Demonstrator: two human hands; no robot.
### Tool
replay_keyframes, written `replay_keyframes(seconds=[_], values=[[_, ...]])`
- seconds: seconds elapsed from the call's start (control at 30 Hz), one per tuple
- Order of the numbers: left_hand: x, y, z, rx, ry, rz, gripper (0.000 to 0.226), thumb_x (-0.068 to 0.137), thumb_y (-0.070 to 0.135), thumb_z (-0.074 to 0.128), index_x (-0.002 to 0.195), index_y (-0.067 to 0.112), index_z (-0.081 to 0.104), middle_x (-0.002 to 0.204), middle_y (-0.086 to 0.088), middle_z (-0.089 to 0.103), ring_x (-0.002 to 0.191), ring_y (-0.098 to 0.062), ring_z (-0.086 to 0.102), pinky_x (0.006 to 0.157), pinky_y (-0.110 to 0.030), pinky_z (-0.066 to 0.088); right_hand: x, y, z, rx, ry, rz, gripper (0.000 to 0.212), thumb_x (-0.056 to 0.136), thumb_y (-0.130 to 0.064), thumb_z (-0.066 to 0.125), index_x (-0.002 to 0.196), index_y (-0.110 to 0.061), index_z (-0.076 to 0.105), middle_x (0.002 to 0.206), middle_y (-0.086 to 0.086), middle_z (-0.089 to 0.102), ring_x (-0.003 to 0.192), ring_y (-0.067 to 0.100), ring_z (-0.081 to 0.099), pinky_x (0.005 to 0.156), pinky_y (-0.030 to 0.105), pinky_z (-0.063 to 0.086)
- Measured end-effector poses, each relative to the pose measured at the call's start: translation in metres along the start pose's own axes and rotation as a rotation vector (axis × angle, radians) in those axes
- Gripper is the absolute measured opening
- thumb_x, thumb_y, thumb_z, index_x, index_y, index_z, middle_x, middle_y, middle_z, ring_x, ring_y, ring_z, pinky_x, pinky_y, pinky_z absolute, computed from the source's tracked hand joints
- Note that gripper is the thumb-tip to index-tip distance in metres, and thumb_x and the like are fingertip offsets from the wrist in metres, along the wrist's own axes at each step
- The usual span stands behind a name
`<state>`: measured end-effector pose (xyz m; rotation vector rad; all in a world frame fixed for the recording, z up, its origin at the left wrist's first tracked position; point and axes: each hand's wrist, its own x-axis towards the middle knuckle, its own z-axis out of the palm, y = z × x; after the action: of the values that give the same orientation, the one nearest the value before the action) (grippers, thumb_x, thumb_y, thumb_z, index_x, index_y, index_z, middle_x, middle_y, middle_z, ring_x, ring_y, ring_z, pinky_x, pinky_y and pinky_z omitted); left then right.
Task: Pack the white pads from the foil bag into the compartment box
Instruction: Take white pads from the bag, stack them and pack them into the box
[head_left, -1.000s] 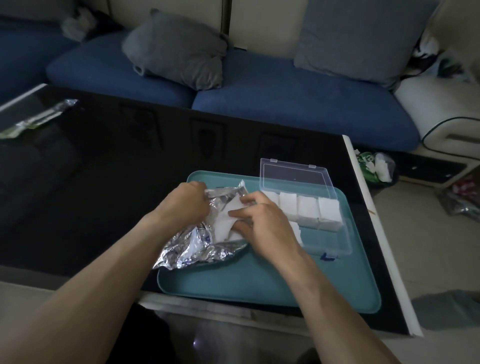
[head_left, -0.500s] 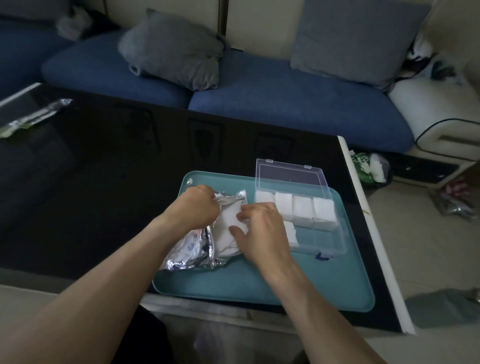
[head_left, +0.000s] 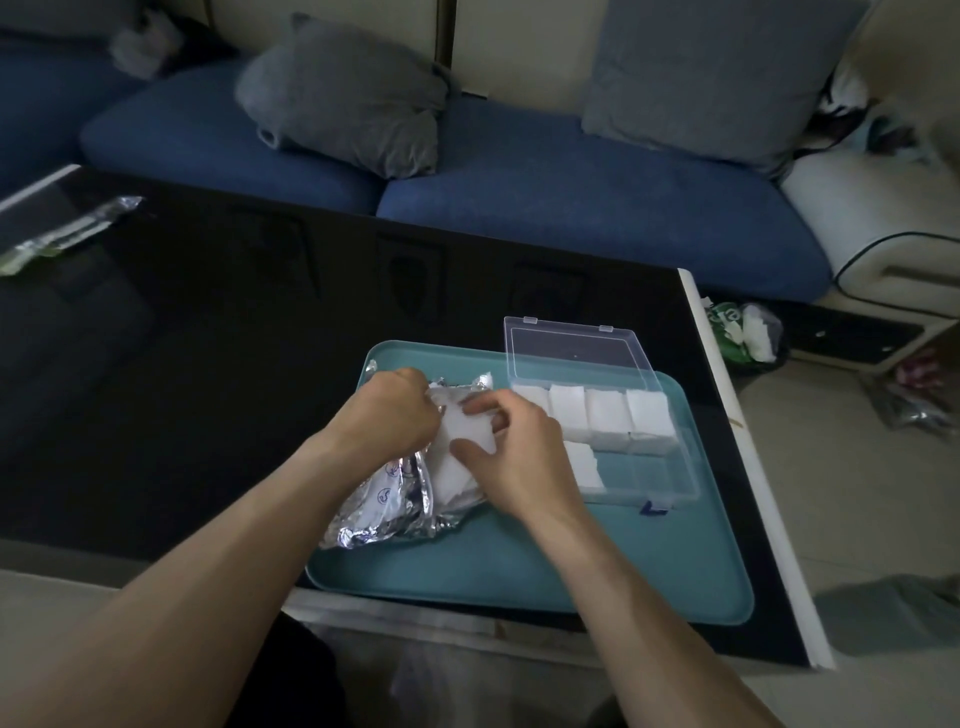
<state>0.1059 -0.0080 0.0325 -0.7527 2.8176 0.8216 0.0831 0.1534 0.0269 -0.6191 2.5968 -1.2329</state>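
A crumpled silver foil bag (head_left: 387, 506) lies on the left part of a teal tray (head_left: 519, 566). My left hand (head_left: 387, 413) grips the bag's upper edge. My right hand (head_left: 511, 457) pinches a white pad (head_left: 467, 431) at the bag's mouth, thumb below and fingers above it. More white pads (head_left: 452, 483) show inside the bag. To the right stands the clear compartment box (head_left: 649, 467) with its lid (head_left: 574, 353) open upright. White pads (head_left: 605, 415) fill its back row, and one more pad (head_left: 584, 462) lies in the front row.
The tray sits near the front right corner of a black glossy table (head_left: 234, 338). A clear wrapper (head_left: 62, 234) lies at the table's far left. A blue sofa (head_left: 571, 192) with grey cushions runs behind. Bags lie on the floor at the right.
Both hands have shifted slightly up the bag. My right hand now pinches a pad at the bag's mouth and has drawn it partly free. The bag has crumpled tighter under my left hand.
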Motion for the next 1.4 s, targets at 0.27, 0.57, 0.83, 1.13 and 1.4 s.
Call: replay_keyframes(seconds=[0.27, 0.57, 0.83, 1.13, 1.4], values=[[-0.011, 0.007, -0.006, 0.055, 0.055, 0.047, 0.031, 0.089, 0.027, 0.055, 0.114, 0.009, 0.057, 0.109, -0.013, 0.065, 0.096, -0.031, 0.062, 0.079, -0.037, 0.052, 0.008, 0.011, -0.039, 0.413, 0.193, 0.232, 0.029, 0.083, -0.012, 0.079, 0.105, -0.023, 0.065, 0.102, 0.003, 0.066, 0.083, 0.015, 0.069, 0.066, 0.030, 0.060], [-0.040, 0.039, -0.014, -0.351, 0.139, 0.387, 0.047, 0.095, 0.039, 0.060, 0.136, 0.020, 0.050, 0.122, 0.009, 0.046, 0.116, -0.009, 0.047, 0.093, -0.028, 0.040, 0.003, 0.014, -0.079, 0.736, 0.249, 0.268, 0.033, 0.087, -0.007, 0.077, 0.115, -0.018, 0.064, 0.111, 0.006, 0.069, 0.086, 0.014, 0.074, 0.061, 0.030, 0.060], [-0.038, 0.048, 0.000, -0.450, 0.079, 0.382, 0.042, 0.088, 0.041, 0.068, 0.125, 0.027, 0.056, 0.101, 0.014, 0.066, 0.093, -0.008, 0.064, 0.077, -0.023, 0.053, 0.003, 0.013, -0.071, 0.801, 0.170, 0.227, 0.031, 0.086, -0.006, 0.077, 0.110, -0.021, 0.064, 0.113, 0.007, 0.072, 0.094, 0.025, 0.074, 0.066, 0.039, 0.062], [-0.041, 0.056, -0.001, -1.047, -0.203, 0.190, 0.027, 0.096, 0.004, 0.060, 0.122, 0.004, 0.056, 0.091, -0.018, 0.074, 0.076, -0.038, 0.072, 0.065, -0.043, 0.062, 0.002, 0.012, -0.067, 0.772, 0.181, 0.155, 0.044, 0.079, -0.011, 0.085, 0.116, -0.021, 0.063, 0.118, 0.007, 0.065, 0.087, 0.019, 0.074, 0.062, 0.030, 0.060], [-0.040, 0.052, 0.006, -1.183, -0.306, 0.144, 0.038, 0.094, 0.003, 0.063, 0.130, 0.000, 0.051, 0.104, -0.022, 0.071, 0.081, -0.038, 0.073, 0.064, -0.039, 0.061, 0.006, 0.016, -0.064, 0.712, 0.204, 0.134, 0.029, 0.081, -0.021, 0.084, 0.106, -0.026, 0.069, 0.114, 0.005, 0.068, 0.099, 0.024, 0.071, 0.064, 0.036, 0.061]])
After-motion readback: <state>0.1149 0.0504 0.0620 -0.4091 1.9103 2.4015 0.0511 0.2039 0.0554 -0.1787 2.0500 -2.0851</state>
